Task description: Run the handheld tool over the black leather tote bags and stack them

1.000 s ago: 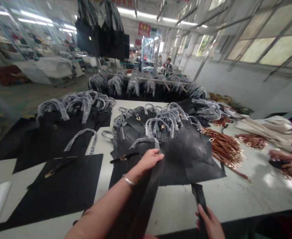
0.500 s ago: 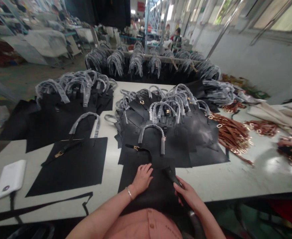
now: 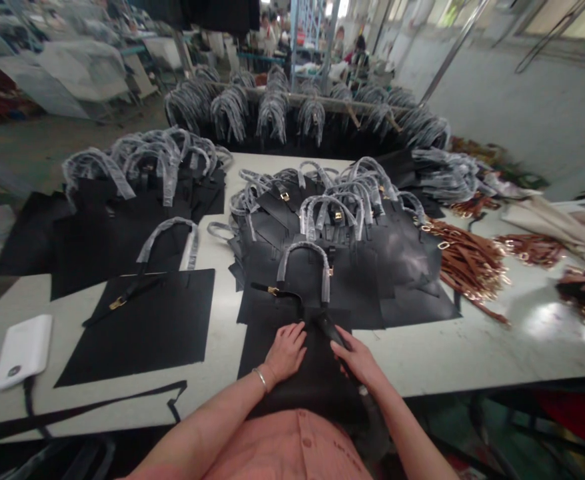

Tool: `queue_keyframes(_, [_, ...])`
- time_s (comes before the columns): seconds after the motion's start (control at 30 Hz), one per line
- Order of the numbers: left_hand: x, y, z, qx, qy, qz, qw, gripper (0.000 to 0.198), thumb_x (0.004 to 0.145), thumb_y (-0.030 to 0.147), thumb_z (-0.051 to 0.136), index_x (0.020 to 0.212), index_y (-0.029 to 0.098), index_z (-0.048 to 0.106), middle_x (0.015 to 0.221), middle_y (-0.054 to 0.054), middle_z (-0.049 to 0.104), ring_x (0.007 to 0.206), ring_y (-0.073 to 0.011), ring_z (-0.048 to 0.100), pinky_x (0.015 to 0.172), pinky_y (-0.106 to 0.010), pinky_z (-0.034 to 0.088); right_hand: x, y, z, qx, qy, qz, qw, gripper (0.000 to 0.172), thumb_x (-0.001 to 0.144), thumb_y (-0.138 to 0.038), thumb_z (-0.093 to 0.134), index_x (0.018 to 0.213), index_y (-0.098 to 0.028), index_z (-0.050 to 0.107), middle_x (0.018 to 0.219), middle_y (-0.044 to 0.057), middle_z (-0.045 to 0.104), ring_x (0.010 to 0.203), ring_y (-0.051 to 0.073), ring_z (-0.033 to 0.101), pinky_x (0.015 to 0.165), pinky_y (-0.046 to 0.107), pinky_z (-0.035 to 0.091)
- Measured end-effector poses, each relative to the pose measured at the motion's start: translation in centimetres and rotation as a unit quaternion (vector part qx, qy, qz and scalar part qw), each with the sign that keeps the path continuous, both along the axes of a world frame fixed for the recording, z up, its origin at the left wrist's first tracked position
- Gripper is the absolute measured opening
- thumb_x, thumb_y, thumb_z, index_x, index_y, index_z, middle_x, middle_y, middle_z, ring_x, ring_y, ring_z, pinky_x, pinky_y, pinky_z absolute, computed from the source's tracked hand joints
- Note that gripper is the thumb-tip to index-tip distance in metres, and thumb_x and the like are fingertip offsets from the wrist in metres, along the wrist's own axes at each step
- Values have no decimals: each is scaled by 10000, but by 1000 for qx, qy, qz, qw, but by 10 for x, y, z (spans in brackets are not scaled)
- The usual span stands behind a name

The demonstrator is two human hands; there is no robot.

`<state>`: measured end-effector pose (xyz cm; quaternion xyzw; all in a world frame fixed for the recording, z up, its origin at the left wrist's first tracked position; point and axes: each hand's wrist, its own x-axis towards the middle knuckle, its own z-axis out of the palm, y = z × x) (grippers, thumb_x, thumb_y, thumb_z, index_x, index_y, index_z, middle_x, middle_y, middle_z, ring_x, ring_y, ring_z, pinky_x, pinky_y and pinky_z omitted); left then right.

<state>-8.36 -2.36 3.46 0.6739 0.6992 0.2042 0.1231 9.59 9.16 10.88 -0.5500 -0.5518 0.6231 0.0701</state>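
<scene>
A black leather-like bag panel (image 3: 312, 390) lies in front of me, with a plastic-wrapped handle (image 3: 302, 249) arching at its far end. My left hand (image 3: 286, 352) rests flat on this panel, fingers stretched out. Its fingertips are beside the end of a black strap (image 3: 292, 295) with a gold buckle (image 3: 273, 291). In my right hand (image 3: 358, 360) is a black hand tool (image 3: 329, 327), its exact kind unclear. The tool's front end is over the panel, just right of my left fingers; whether it touches cannot be made out. A thick dark hose or cord trails back from it.
Black panels with wrapped handles are piled ahead (image 3: 342, 267) and at left (image 3: 117, 240). Another panel (image 3: 147, 333) lies alone at left, near a white device (image 3: 23, 351) with a cord. Brown straps (image 3: 467, 260) are heaped at right. Behind stands a rack of handles (image 3: 272, 113).
My right hand has moved the tool left and forward, closer to my left fingers. My left hand stays nearly in place on the panel. The view has tilted slightly downward.
</scene>
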Motion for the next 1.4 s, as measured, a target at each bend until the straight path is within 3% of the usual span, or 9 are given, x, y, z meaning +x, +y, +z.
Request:
queue_keyframes(0.17, [2, 0, 1, -6, 10, 3, 1000, 396, 888, 242, 486, 1276, 179, 533, 1423, -116, 449, 1266, -270, 408, 1049, -462, 309, 26, 18, 17, 40, 14, -98, 994, 723, 793, -486, 615, 1430, -260, 358, 659, -50, 599, 446, 97, 546, 434, 212, 450])
queue_keyframes(0.33, [2, 1, 1, -8, 22, 5, 1000, 390, 888, 251, 492, 1266, 169, 539, 1416, -117, 455, 1264, -275, 402, 1047, -451, 303, 58, 28, 22, -35, -4, -107, 994, 713, 725, -501, 688, 1335, -203, 469, 565, -25, 603, 367, 125, 527, 349, 218, 395])
queue_keyframes(0.47, [2, 2, 3, -7, 31, -3, 999, 381, 900, 250, 472, 1266, 163, 537, 1424, -120, 448, 1264, -277, 399, 1041, -452, 300, 50, 34, 8, -53, -5, -107, 993, 681, 741, -514, 664, 1306, -179, 485, 572, -12, 610, 368, 130, 532, 343, 226, 408])
queue_keyframes(0.63, [2, 2, 5, -8, 33, 1, 999, 378, 903, 255, 467, 1264, 170, 539, 1420, -116, 453, 1260, -274, 407, 1039, -451, 297, 34, 47, 7, 30, 6, -127, 991, 702, 808, -508, 595, 1412, -239, 361, 661, -34, 605, 443, 101, 547, 425, 210, 450])
queue_keyframes(0.73, [3, 2, 4, -9, 33, 1, 999, 381, 903, 274, 470, 1261, 166, 542, 1426, -114, 448, 1257, -276, 409, 1039, -451, 294, 46, 43, 18, 36, -1, -96, 995, 725, 798, -509, 606, 1427, -249, 358, 681, -35, 606, 448, 98, 548, 428, 208, 445])
queue_keyframes(0.83, [3, 2, 2, -8, 36, 1, 999, 382, 904, 282, 464, 1258, 162, 545, 1419, -115, 456, 1251, -277, 413, 1034, -449, 296, 59, 30, 25, -11, -16, -20, 1000, 759, 749, -501, 662, 1409, -216, 418, 637, -31, 608, 403, 112, 537, 380, 222, 417])
queue_keyframes(1.0, [2, 2, -1, 4, 48, -8, 999, 380, 895, 297, 482, 1236, 144, 553, 1398, -123, 479, 1228, -270, 427, 1017, -440, 311, 43, 12, 14, -50, -14, 75, 996, 720, 730, -478, 684, 1358, -175, 505, 572, -53, 576, 378, 95, 500, 374, 209, 368])
queue_keyframes(1.17, [2, 2, -4, 19, 50, 0, 999, 378, 896, 294, 480, 1236, 146, 550, 1388, -131, 488, 1230, -271, 430, 1016, -454, 309, 20, 13, 3, -49, -7, 100, 994, 732, 762, -470, 647, 1409, -204, 433, 596, -66, 562, 384, 92, 500, 390, 215, 382])
queue_keyframes(1.4, [3, 1, -4, 32, 25, 13, 999, 362, 876, 274, 502, 1211, 149, 558, 1360, -146, 489, 1214, -274, 456, 1029, -452, 327, 45, 13, 17, -61, -25, 101, 993, 774, 732, -491, 683, 1389, -146, 464, 582, -51, 567, 406, 92, 480, 401, 213, 358])
